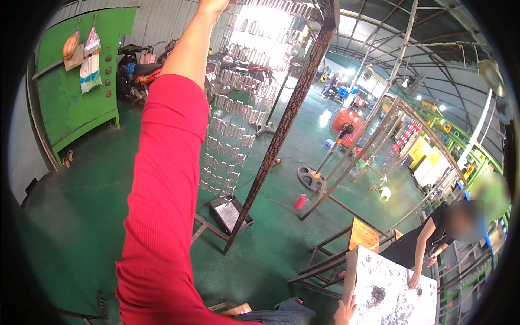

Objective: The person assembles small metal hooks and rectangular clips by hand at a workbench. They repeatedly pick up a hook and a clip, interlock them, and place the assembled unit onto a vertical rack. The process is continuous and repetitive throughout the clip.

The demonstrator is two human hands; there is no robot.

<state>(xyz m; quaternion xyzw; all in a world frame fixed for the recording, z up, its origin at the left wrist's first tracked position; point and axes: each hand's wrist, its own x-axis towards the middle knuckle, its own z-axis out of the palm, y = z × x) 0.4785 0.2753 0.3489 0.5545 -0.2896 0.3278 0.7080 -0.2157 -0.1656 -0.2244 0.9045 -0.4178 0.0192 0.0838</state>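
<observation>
My left arm, in a red sleeve, reaches far up, and my left hand (214, 5) is at the top edge of the picture. Its fingers are mostly cut off, so I cannot tell whether they hold anything. Beside it, rows of small metal loops (238, 97) hang in a long curtain from a dark metal frame (281, 124). My right hand (345, 311) lies at the near left edge of a white-topped table (360, 273), fingers apart and nothing visible in it. Small dark pieces (377, 294) are scattered and heaped on that table.
A person in black (403, 249) works at the table's far side, one hand on the dark pieces. Below the curtain stands a grey tray (229, 215). Beyond are an orange fan (346, 123), a red can (300, 202), a wooden-topped stool (364, 235) and a green cabinet (76, 116).
</observation>
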